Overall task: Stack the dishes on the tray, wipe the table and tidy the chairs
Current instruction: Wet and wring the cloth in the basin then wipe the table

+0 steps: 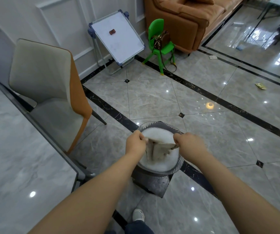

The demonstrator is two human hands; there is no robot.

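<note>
Both hands are out in front of the person, each grip closed tight on one end of a wet, greyish cloth (157, 149): the left hand (135, 143) pinches its left corner, the right hand (189, 145) pinches its right corner, and the cloth hangs stretched and folded between them. Right under the cloth is a clear glass basin (176, 168) with a ribbed rim, filled with white foam; the cloth's lower edge reaches down to the foam, though whether it touches is hard to tell. The basin rests on a small dark stool (152, 183) standing on the glossy marble floor (212, 135). To the left the grey marble desk (9, 157) runs along the frame edge, with a grey and orange dining chair (51, 92) drawn up beside it, its seat partly under the desk edge. Farther back a small whiteboard (119, 36) leans on its stand by the wall, a green plastic child's chair (159, 48) carries a brown handbag (161, 38), and an orange sofa (186, 19) sits behind that. A white shoe (138, 215) shows at the bottom, below the stool
</note>
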